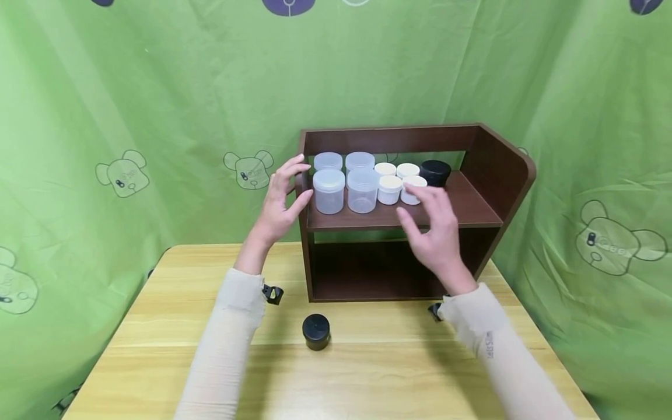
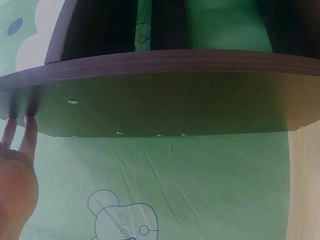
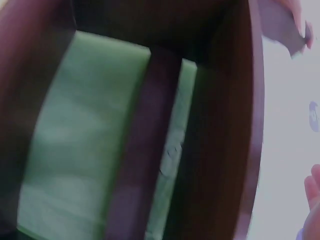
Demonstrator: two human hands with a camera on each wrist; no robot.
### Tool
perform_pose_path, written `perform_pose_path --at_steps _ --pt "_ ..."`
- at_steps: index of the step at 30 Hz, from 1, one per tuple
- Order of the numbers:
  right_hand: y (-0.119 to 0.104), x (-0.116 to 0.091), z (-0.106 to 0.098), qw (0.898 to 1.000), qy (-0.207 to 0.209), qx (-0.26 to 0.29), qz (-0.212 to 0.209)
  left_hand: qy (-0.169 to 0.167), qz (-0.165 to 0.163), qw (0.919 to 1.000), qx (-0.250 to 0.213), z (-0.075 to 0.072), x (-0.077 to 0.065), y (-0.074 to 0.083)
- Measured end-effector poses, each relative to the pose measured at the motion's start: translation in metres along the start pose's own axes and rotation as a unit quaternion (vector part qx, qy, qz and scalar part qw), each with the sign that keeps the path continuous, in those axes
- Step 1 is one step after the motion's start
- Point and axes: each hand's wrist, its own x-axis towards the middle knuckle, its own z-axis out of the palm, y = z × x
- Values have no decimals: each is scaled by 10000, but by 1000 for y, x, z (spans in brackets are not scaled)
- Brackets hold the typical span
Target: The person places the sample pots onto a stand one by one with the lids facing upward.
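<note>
My left hand [image 1: 278,207] is at the left side panel of a dark brown two-tier shelf [image 1: 404,220], its fingers spread and relaxed. In the left wrist view, two fingertips [image 2: 30,120] lie against that panel's outer face. In front of the upper tier, my right hand [image 1: 437,236] reaches up with thumb and fingers apart, holding nothing. Its fingertips overlap a small white lidded jar [image 1: 412,195] in the head view. Several small white jars [image 1: 389,191] stand together there, beside several larger translucent jars [image 1: 329,195] at the left end. A black jar [image 1: 435,172] stands right of the white ones.
Another black jar [image 1: 316,332] stands on the wooden table [image 1: 378,373] in front of the shelf, between my forearms. The shelf's lower tier [image 1: 362,271] is open at the front. A green curtain [image 1: 184,87] hangs behind and at both sides.
</note>
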Motion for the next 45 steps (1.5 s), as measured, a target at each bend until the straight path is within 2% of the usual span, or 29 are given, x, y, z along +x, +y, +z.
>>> perform_pose_path --at_steps 5,9,13,17,22,26,30,33,40,42,45 --pt "-10 -29 18 9963 -805 225 -212 6 26 10000 75 1 1 -21" --pt "-18 -52 32 9818 -1862 364 -48 -37 44 9999 101 0 1 -25" --pt "-23 -73 45 9548 -2934 453 158 -98 12 9998 182 -1 0 -24" --pt "-26 -92 59 9204 -3867 539 210 -122 15 9997 227 -1 0 -24" --pt "-29 -114 76 8766 -4747 619 481 -97 10 9998 185 -1 -1 -25" --pt "-30 -128 85 8498 -5169 622 829 -94 1 9999 136 0 -1 -25" --pt "-32 -137 93 8317 -5432 606 973 -53 5 9999 106 1 0 -24" --pt "-33 -142 96 8273 -5501 610 966 -44 0 9999 94 1 1 -18" --pt "-34 -151 103 8183 -5641 498 988 -101 -37 9999 40 -2 0 13" --pt "-35 -152 105 8160 -5680 491 956 -72 -42 9999 59 -2 0 9" --pt "-35 -156 108 8147 -5711 494 869 -27 -8 10000 92 1 0 -5"
